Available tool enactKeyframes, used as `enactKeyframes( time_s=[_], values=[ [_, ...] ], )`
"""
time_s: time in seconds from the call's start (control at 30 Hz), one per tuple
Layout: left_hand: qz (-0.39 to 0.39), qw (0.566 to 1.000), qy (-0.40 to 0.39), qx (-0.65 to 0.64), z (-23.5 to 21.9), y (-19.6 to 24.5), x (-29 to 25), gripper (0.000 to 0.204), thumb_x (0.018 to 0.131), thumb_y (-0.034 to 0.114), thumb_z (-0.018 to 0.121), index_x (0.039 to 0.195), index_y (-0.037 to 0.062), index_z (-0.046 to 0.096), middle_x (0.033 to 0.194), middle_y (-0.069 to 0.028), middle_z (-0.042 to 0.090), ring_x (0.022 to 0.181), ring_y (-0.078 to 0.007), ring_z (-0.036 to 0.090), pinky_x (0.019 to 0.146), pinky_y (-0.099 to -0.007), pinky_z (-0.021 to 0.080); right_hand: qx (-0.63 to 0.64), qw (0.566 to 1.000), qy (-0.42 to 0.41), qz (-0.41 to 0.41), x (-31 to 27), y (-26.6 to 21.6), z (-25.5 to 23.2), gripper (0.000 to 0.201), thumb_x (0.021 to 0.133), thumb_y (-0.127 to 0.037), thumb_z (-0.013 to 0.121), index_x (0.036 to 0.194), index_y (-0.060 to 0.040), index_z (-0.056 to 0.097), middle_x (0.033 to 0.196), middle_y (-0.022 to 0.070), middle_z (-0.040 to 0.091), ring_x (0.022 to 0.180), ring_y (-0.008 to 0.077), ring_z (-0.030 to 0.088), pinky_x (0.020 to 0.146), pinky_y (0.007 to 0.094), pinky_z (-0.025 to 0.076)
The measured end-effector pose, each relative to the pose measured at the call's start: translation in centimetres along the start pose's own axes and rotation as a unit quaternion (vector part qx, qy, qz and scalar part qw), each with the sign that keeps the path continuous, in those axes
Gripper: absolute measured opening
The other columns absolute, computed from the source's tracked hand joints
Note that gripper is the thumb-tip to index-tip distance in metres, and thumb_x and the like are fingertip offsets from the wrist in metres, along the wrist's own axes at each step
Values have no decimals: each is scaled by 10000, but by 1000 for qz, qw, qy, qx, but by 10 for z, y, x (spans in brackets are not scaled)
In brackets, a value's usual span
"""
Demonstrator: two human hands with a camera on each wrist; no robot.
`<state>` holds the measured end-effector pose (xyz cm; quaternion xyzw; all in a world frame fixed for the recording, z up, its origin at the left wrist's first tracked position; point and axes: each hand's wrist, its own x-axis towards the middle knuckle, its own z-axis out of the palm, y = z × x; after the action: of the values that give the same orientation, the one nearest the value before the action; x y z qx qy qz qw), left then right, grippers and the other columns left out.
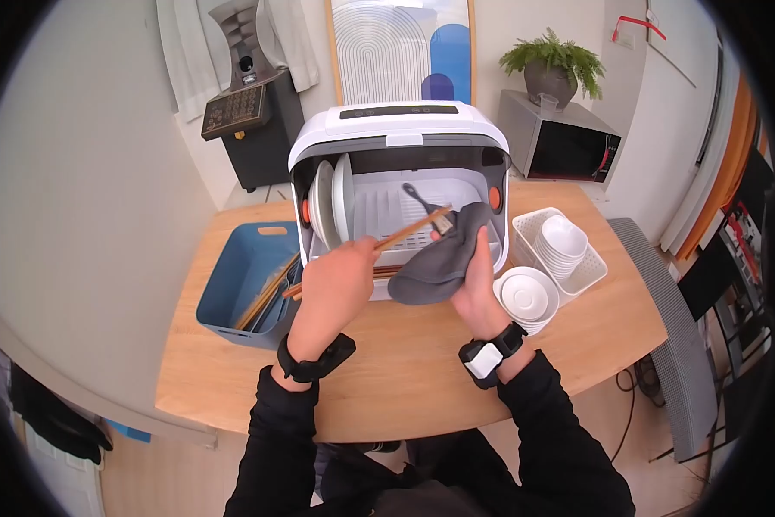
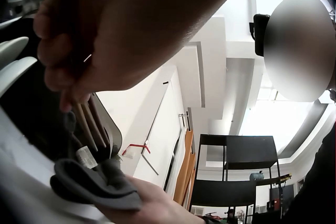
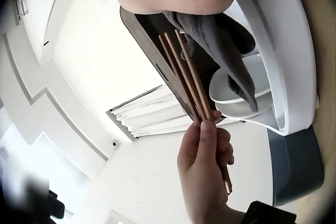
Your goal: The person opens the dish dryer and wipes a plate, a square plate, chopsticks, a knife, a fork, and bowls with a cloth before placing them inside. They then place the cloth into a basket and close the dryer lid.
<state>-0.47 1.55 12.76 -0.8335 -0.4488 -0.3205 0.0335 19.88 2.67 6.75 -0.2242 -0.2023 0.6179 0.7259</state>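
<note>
Chopsticks (image 1: pixel 413 227), slim brown wood in a narrow bundle, cross the centre of the frame diagonally. The upper ends lie beside a gray cloth (image 1: pixel 439 267); the opposite ends project below the fist, toward the lower left. The cloth is soft and folded, with a dark loop and a pale tag near its top.

The left hand (image 1: pixel 340 280), left of centre, is formed into a fist; its fingers are curled around the chopsticks. The right hand (image 1: pixel 478 293), right of centre, supports the cloth, which drapes over it. Most of its fingers are covered, so their degree of curl cannot be told.

Behind both hands stands a white dish cabinet (image 1: pixel 404 140), front open, with plates (image 1: pixel 323 207) upright at its left side. A blue bin (image 1: pixel 236 258) containing utensils is at left. At right, a white basket (image 1: pixel 590 280) holds stacked bowls (image 1: pixel 562 246), with saucers (image 1: pixel 525 297) beside it. A microwave (image 1: pixel 568 142) bearing a potted plant (image 1: pixel 553 73) occupies the upper right.
</note>
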Motion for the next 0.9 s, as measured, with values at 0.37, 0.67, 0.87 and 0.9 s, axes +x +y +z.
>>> enactKeyframes(
  time_s=[0.37,0.67,0.87,0.9],
  values=[
    [-55,955,-132,-258,25,-11,12,192,975,178,450,1026,13,533,836,-274,604,817,-448,585,710,-475,451,-60,994,-93,-23,-13,34,31,288,934,-224,648,1148,-66,539,1124,19,612,1044,122,554,956,319,399],
    [-44,947,-154,-277,19,2,12,210,992,202,435,987,0,490,831,-283,592,825,-460,570,701,-489,433,-79,993,-91,-6,-11,5,26,261,922,-230,662,1096,-61,566,1005,14,630,974,125,579,893,330,446],
    [-42,960,-152,-232,18,8,9,224,1010,226,442,985,13,504,762,-194,563,725,-342,562,657,-382,431,-50,998,-32,-15,3,-10,21,293,922,-260,657,1121,-70,556,1019,19,623,980,148,584,861,369,478],
    [-42,962,-151,-225,18,8,10,221,1010,225,440,990,16,507,761,-199,563,726,-350,561,658,-386,433,-44,999,-27,-15,6,-10,19,296,924,-258,654,1130,-71,554,1024,17,624,980,153,585,863,370,478]
  ],
)
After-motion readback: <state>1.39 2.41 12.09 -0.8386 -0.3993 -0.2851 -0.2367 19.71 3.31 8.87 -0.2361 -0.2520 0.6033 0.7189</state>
